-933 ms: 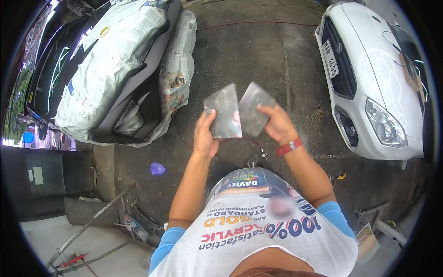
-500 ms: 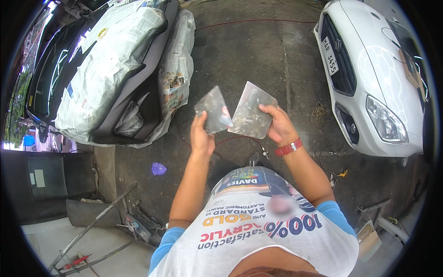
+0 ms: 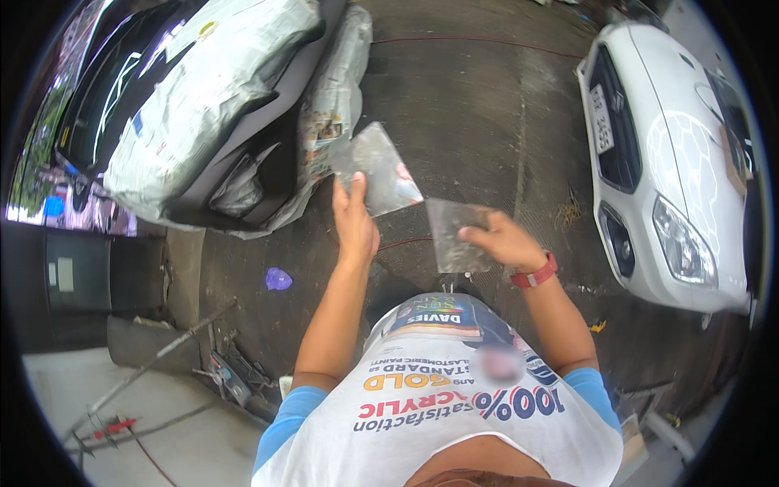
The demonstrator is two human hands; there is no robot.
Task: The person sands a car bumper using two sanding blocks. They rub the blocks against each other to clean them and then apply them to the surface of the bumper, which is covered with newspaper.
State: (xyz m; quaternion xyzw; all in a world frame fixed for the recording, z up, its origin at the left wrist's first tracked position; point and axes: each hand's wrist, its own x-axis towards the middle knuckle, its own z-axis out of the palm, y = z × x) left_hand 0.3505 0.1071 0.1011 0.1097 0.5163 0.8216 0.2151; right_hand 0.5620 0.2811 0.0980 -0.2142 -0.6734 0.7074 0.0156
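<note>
My left hand [image 3: 355, 227] grips a thin, flat, smudged grey plate [image 3: 383, 172] by its lower left part, with the fingers lying along its face. The plate has a pinkish-red patch near its right corner. To its right and a little lower, my right hand [image 3: 513, 243] holds a second flat grey plate [image 3: 453, 234] of similar look by its right side, thumb on the face. This one is slightly blurred and spotted. The plates' near corners lie close together, and I cannot tell whether they touch. Both are held over the dark floor [image 3: 454, 105] in front of me.
At the left stands a dark car [image 3: 268, 154] partly covered with masking paper [image 3: 219, 81]; a white car [image 3: 649, 138] is at the right. A red hose [image 3: 454, 40] crosses the floor. A purple crumpled bag [image 3: 278, 278] and metal bars [image 3: 154, 357] lie lower left.
The right-hand plate has dropped lower and tilted, with my right hand moving right and down. The left-hand plate has risen a little and turned. The whole view has shifted slightly.
</note>
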